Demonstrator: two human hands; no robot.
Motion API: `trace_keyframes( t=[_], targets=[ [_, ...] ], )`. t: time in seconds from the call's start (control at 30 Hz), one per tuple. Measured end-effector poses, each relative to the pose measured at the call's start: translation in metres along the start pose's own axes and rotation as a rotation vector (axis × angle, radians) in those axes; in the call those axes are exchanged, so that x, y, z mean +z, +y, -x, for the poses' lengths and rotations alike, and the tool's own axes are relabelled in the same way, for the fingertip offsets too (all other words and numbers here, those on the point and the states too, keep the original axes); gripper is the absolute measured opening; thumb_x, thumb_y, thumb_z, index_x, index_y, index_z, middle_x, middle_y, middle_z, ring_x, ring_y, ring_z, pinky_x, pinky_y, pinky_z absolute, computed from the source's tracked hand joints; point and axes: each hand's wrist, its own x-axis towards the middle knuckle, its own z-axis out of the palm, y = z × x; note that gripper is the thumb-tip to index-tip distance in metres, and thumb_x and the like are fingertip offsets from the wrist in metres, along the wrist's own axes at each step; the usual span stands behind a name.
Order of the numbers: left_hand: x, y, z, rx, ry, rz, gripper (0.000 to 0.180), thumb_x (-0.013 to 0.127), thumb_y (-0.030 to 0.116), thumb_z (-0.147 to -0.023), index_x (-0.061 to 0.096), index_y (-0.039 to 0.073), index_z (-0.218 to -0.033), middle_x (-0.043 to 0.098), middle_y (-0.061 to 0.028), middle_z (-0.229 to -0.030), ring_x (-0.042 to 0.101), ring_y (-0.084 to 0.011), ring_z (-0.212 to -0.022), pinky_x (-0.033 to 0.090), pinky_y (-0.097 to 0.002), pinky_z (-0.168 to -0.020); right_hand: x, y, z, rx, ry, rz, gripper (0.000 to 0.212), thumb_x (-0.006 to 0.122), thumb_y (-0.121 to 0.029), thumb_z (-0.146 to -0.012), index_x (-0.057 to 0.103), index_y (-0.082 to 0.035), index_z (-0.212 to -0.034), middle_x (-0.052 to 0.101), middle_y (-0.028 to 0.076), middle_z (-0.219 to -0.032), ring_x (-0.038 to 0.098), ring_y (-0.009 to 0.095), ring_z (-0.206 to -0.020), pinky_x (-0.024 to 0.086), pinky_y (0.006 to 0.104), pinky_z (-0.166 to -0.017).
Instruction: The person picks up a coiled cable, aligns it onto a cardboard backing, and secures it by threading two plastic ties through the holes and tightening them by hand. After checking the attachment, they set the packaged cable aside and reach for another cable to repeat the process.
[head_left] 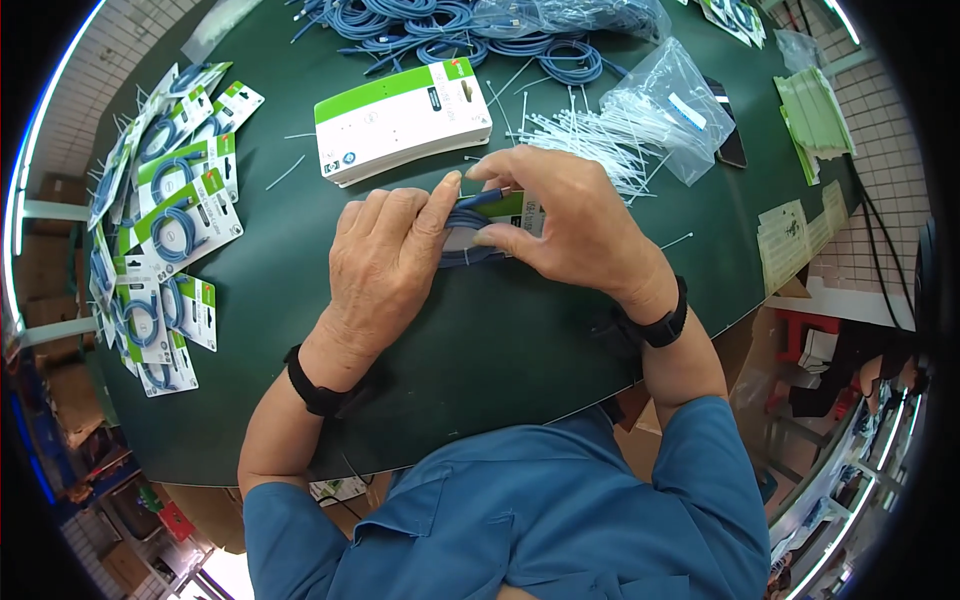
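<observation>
Both hands meet over the middle of the dark green table around one green-and-white card (517, 212) with a coiled blue cable (468, 222) on it. My left hand (388, 245) is closed on the card's left side, its fingers covering that end. From the right, my right hand (560, 215) pinches the card and cable, thumb below and fingers above near a cable plug (488, 198). A stack of flat white-and-green cards (402, 118) lies just beyond my left hand. Past my right hand is a loose pile of white cable ties (590, 145).
Carded cables (180, 230) lie heaped along the table's left side. Bundled blue cables (400, 25) cover the far edge. A clear plastic bag (672, 110) lies beside the ties, partly over a dark flat object (732, 140). Green card sheets (815, 115) stand at the far right.
</observation>
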Motion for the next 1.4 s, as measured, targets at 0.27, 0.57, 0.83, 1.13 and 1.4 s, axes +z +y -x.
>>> trace_keyframes(
  t=[0.27, 0.57, 0.83, 1.13, 1.4],
  targets=[
    [0.001, -0.005, 0.001, -0.026, 0.053, 0.094, 0.051, 0.077, 0.002, -0.08, 0.071, 0.006, -0.131, 0.065, -0.0036, -0.094, 0.063, -0.0204, -0.082, 0.048, -0.035, -0.07, 0.011, 0.016, 0.0, -0.218, 0.123, 0.083, 0.029, 0.089, -0.006, -0.076, 0.072, -0.007, -0.099, 0.075, 0.008, -0.092, 0.071, 0.024, -0.08, 0.056, 0.0357, -0.069],
    [-0.005, -0.015, 0.005, 0.024, 0.13, 0.25, 0.035, 0.078, 0.003, -0.079, 0.072, 0.004, -0.114, 0.072, -0.0097, -0.101, 0.07, -0.0247, -0.085, 0.055, -0.0366, -0.073, 0.02, 0.006, 0.002, -0.112, 0.199, 0.076, 0.026, 0.09, -0.003, -0.074, 0.072, -0.007, -0.092, 0.075, 0.007, -0.091, 0.068, 0.023, -0.076, 0.054, 0.0337, -0.066],
    [-0.008, -0.014, 0.005, 0.033, 0.126, 0.261, 0.036, 0.084, -0.007, -0.073, 0.072, 0.001, -0.105, 0.075, -0.0141, -0.104, 0.073, -0.0297, -0.087, 0.059, -0.0354, -0.072, 0.02, 0.005, 0.002, -0.158, 0.193, 0.083, 0.027, 0.092, -0.002, -0.07, 0.071, -0.006, -0.087, 0.075, 0.007, -0.09, 0.068, 0.022, -0.077, 0.052, 0.0328, -0.064],
    [0.0, -0.015, 0.003, 0.075, 0.125, 0.232, 0.025, 0.077, 0.001, -0.079, 0.07, -0.001, -0.103, 0.068, -0.0134, -0.098, 0.069, -0.0276, -0.081, 0.056, -0.0377, -0.071, 0.021, 0.006, 0.002, -0.149, 0.189, 0.075, 0.027, 0.092, 0.0, -0.068, 0.07, -0.006, -0.082, 0.074, 0.007, -0.091, 0.065, 0.021, -0.074, 0.05, 0.0325, -0.062],
    [-0.001, -0.012, 0.003, 0.071, 0.092, 0.226, 0.023, 0.075, 0.0, -0.08, 0.067, -0.002, -0.101, 0.066, -0.0149, -0.099, 0.067, -0.0287, -0.082, 0.054, -0.0387, -0.071, 0.018, 0.008, 0.001, -0.171, 0.167, 0.081, 0.025, 0.091, -0.001, -0.07, 0.07, -0.005, -0.083, 0.074, 0.007, -0.091, 0.065, 0.021, -0.074, 0.051, 0.033, -0.063]
  ],
)
